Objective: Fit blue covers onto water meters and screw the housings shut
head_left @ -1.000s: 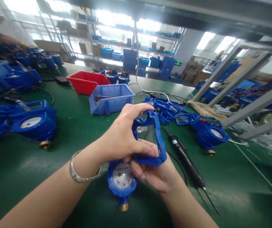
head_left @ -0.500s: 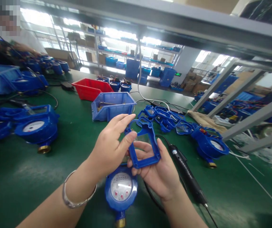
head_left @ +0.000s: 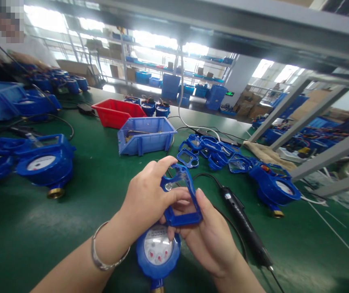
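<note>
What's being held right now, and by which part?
Both hands hold the blue cover frame: left hand pinches its top and left side, right hand supports its lower right edge.

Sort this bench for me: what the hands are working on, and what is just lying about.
In hand: blue cover frame, held by left hand and right hand; water meter beneath it.
Lying about: electric screwdriver, blue bin, red bin, loose covers, left-side meter, right-side meter.

Pair: left hand [head_left: 145, 199], right hand [head_left: 211, 240], bare, forearms uncovered. On left wrist, one slim silver bangle [head_left: 109, 260], plain, polished.
</note>
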A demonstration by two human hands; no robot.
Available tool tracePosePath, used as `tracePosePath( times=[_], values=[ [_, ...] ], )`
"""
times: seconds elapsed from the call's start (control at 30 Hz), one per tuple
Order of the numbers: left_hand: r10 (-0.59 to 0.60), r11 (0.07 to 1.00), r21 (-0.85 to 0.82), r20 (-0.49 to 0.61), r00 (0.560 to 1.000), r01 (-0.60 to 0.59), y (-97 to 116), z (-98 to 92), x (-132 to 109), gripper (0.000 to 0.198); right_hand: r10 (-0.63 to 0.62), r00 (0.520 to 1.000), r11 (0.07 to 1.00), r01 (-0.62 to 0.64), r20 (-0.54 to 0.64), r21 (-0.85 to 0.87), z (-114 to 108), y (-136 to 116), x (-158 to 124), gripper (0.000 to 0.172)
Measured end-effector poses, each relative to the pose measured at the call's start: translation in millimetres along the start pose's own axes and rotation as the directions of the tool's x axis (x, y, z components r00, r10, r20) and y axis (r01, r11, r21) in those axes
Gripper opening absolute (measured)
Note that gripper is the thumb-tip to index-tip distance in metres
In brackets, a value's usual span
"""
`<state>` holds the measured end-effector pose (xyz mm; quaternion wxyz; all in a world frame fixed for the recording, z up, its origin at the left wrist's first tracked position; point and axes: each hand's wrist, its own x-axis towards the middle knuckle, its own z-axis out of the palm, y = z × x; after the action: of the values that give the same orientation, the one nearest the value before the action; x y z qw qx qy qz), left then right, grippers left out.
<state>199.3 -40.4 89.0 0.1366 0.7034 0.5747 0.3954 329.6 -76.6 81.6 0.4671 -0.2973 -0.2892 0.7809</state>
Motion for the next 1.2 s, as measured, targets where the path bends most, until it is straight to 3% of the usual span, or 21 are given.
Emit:
tracePosePath(
  times=[0.2, 0.3, 0.37, 0.4, 0.47, 0.57, 0.67, 0.8, 0.9, 1.03, 1.1, 1.17, 1.2],
  values=[
    [0.075, 0.987, -0.126, -0.179, 0.981, -0.099, -7, -0.2, 3, 0.026, -0.024, 0.999, 0.999, 0.023, -0.04, -0.038, 3, -4, -3, 0.041],
    [0.108, 0.975, -0.139, -0.388, 0.915, -0.174, -11, -13.0, 3, 0.019, -0.014, 0.999, 1.0, 0.015, -0.045, 0.008, 1, -12, -2, 0.04],
    [0.129, 0.963, -0.146, -0.491, 0.862, -0.228, -12, -21.8, 2, 0.028, -0.014, 0.999, 0.999, 0.015, -0.043, 0.029, -1, -17, -1, 0.04],
    [0.126, 0.958, -0.166, -0.49, 0.862, -0.234, -12, -24.8, 1, 0.025, -0.017, 0.999, 0.999, 0.018, -0.036, 0.035, -2, -19, 0, 0.04],
    [0.102, 0.956, -0.22, -0.369, 0.924, -0.193, -7, -26.2, -3, 0.009, -0.018, 1.0, 0.999, 0.019, -0.019, 0.039, -3, -20, 1, 0.04],
    [0.084, 0.971, -0.215, -0.09, 0.992, -0.102, 3, -18.8, -8, 0.077, -0.022, 1.0, 0.999, 0.023, -0.015, 0.046, -3, -17, 1, 0.04],
    [0.053, 0.992, -0.119, 0.046, 0.998, -0.047, 11, -9.7, -11, 0.098, -0.029, 0.999, 0.998, 0.031, -0.04, 0.049, -1, -12, 0, 0.041],
    [-0.041, 0.986, -0.157, 0.044, 0.998, 0.048, 12, -6.2, -10, 0.08, -0.055, 0.996, 0.997, 0.058, -0.067, 0.047, 1, -9, 1, 0.04],
    [-0.043, 0.975, -0.219, 0.013, 0.999, 0.045, 7, -5.4, -6, 0.06, -0.047, 0.998, 0.998, 0.049, -0.049, 0.038, 0, -8, 2, 0.039],
    [0.03, 0.977, -0.21, -0.074, 0.997, -0.045, -3, -7.4, 0, 0.038, -0.001, 1.0, 1.0, 0.002, -0.025, 0.019, -1, -9, 3, 0.041],
    [0.057, 0.98, -0.176, -0.182, 0.982, -0.089, -7, -13.5, 1, 0.031, 0.007, 1.0, 1.0, -0.006, -0.025, 0.028, -2, -12, 3, 0.041],
    [0.079, 0.979, -0.145, -0.373, 0.924, -0.142, -11, -22.0, 2, 0.017, -0.008, 1.0, 0.999, 0.009, -0.028, 0.042, -4, -15, 3, 0.041],
    [0.081, 0.979, -0.131, -0.46, 0.884, -0.158, -11, -26.0, 2, 0.021, -0.016, 1.0, 0.999, 0.017, -0.027, 0.047, -4, -16, 3, 0.041]
  ],
)
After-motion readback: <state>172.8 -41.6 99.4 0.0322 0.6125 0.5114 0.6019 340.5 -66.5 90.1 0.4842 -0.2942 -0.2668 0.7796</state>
